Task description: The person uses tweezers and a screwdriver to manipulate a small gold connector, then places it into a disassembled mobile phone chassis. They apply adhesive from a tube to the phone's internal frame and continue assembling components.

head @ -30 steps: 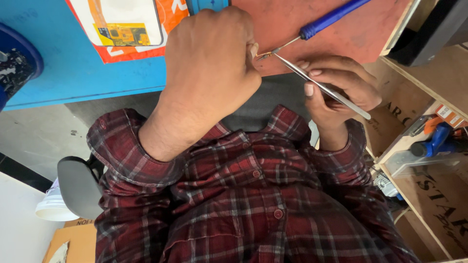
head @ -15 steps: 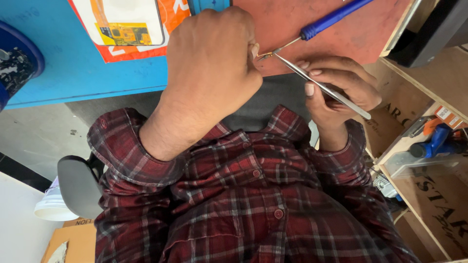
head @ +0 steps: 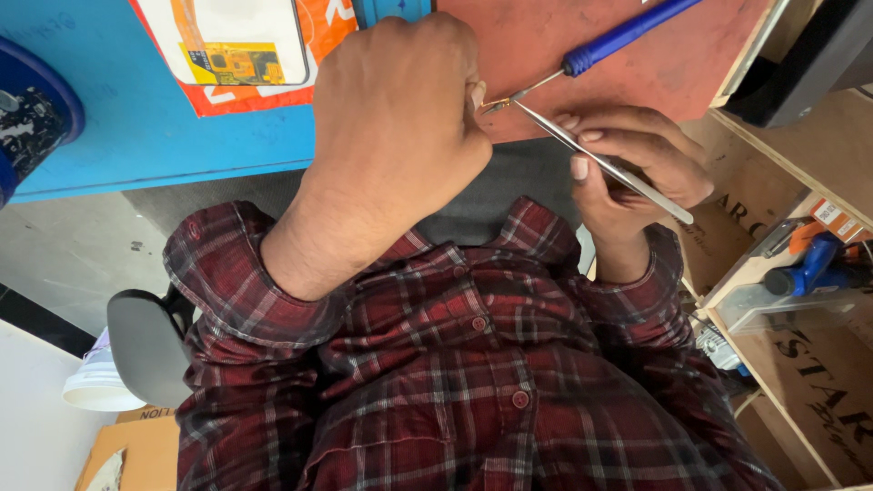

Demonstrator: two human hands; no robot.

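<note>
Pinching a tiny part at the table point(head: 136, 136) edge, the left hand point(head: 400, 118) should stay braced while the right hand point(head: 637, 168), its grip closed on tweezers point(head: 600, 164), meets the blue screwdriver point(head: 591, 55) tip there.

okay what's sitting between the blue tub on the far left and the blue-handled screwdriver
In the head view, an orange-and-white package on the blue tabletop, then the left hand.

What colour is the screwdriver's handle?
Blue, on the screwdriver's handle lying on the red mat; head view.
</note>
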